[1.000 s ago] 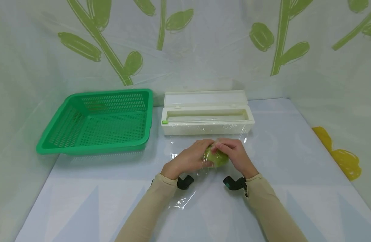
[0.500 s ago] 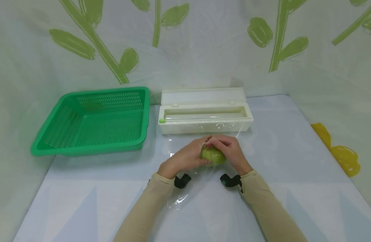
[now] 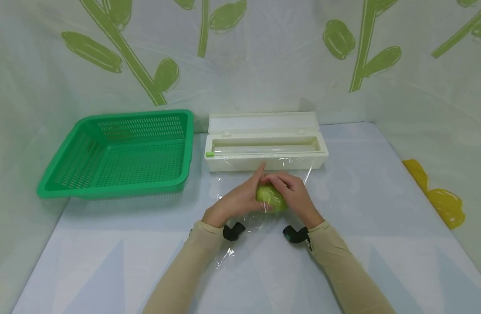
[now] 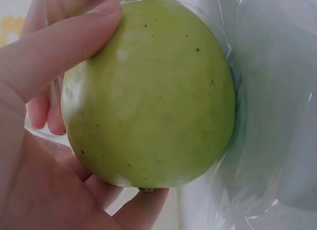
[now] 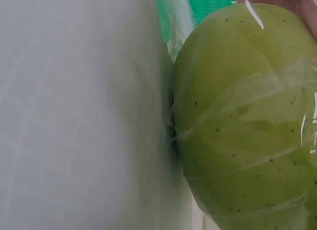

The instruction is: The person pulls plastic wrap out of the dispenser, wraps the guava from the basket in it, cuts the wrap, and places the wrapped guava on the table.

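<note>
The left hand [image 3: 237, 201] grips a speckled green fruit [image 3: 272, 199], its thumb on the near side and one finger raised. The right hand [image 3: 297, 198] curls its fingers over the fruit's far right side; whether they also pinch the clear film [image 3: 229, 253] around it, I cannot tell. The fruit is just nearer than the open white film dispenser [image 3: 240, 165]. A green plastic basket [image 3: 119, 191] sits far left on the table [image 3: 381, 187].

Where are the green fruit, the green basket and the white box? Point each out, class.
Green fruit [image 4: 153, 99], left wrist view: middle of its speckled skin.
Green basket [image 3: 142, 163], head view: its perforated floor.
White box [image 3: 264, 123], head view: its raised lid.
</note>
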Demonstrator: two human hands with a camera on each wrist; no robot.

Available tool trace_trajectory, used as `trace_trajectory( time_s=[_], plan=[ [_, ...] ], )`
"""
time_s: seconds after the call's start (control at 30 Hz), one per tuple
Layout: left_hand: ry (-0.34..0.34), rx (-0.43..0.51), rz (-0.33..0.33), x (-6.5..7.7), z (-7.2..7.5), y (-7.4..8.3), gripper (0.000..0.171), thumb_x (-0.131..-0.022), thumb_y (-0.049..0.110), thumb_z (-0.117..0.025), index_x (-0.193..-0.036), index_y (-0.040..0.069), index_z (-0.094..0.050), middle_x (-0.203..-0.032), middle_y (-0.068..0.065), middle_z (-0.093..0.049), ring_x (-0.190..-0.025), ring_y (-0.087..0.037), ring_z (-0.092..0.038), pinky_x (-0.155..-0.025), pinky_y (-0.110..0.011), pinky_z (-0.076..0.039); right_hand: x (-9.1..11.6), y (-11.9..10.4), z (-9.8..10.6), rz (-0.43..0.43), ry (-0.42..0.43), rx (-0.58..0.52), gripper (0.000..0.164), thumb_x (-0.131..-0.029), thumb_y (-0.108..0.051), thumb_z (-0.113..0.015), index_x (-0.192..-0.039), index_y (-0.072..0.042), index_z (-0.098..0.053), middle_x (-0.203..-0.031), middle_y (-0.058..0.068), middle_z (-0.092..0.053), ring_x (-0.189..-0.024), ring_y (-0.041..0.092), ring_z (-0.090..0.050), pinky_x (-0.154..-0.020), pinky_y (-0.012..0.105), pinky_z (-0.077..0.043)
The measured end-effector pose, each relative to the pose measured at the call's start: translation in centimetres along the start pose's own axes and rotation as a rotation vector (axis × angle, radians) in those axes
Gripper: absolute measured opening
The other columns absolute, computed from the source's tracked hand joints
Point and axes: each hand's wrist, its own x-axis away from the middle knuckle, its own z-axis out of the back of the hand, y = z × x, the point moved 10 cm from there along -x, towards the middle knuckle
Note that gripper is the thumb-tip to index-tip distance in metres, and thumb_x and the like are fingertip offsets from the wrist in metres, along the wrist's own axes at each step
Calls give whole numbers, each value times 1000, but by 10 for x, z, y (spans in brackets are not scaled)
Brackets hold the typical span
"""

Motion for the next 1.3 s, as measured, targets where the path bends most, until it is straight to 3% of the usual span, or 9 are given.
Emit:
trace_trajectory(
  time_s=[0.1,0.27,0.37,0.53,0.63,0.73,0.97,1.3],
  plan=[
    [19,16,19,0,2,-2,113,-67,38,-76,-143,22,6,-143,-2,-24,-123,-12,-32,-99,-32,-29,0,13,0,-7,-1,48,21,-93,-18,-48,-101,-13,-67,-100,-3,-63,-102,12,-54,-89,27,-38],
    [44,-52,10,2,5,2,99,-67,37,-77,-140,12,-14,-135,-6,-29,-116,-16,-38,-96,-31,-32,-1,13,-4,1,-40,141,22,-93,-22,-47,-106,-17,-65,-105,-6,-61,-105,11,-51,-91,30,-37],
    [57,-141,-6,3,6,5,89,-66,39,-77,-133,8,-26,-128,-8,-32,-112,-18,-37,-94,-30,-34,-1,7,-8,-17,-77,190,22,-93,-18,-48,-108,-14,-63,-108,-3,-60,-105,13,-50,-91,31,-36],
    [75,-306,38,6,11,2,82,-64,53,-73,-126,12,-39,-118,-2,-37,-107,-17,-33,-85,-30,-37,-1,-17,-13,-44,-120,197,23,-92,-8,-47,-110,-6,-60,-110,5,-59,-106,19,-49,-91,36,-35],
    [46,-326,56,9,12,-2,80,-64,56,-70,-126,15,-41,-116,0,-37,-104,-15,-34,-82,-28,-39,-1,-22,-14,-57,-135,185,23,-90,-4,-49,-110,-6,-60,-110,5,-59,-107,19,-49,-91,38,-35],
    [10,-324,56,11,13,-5,78,-66,55,-69,-128,17,-42,-119,1,-39,-108,-15,-36,-87,-28,-37,-2,-13,-14,-53,-144,211,23,-89,-6,-52,-110,-10,-61,-109,0,-60,-107,15,-49,-92,37,-35],
    [-60,-323,52,9,15,-6,76,-69,51,-69,-130,12,-43,-125,-4,-43,-116,-19,-36,-96,-31,-31,-3,6,-12,36,-146,348,21,-89,-18,-55,-108,-22,-62,-107,-11,-60,-105,10,-51,-90,32,-37],
    [-111,-340,91,14,20,-9,71,-72,48,-69,-129,11,-46,-126,-3,-46,-118,-19,-37,-97,-31,-31,-3,3,-18,125,-198,339,22,-90,-15,-51,-108,-15,-64,-112,-4,-60,-108,16,-49,-92,35,-35]
  ],
)
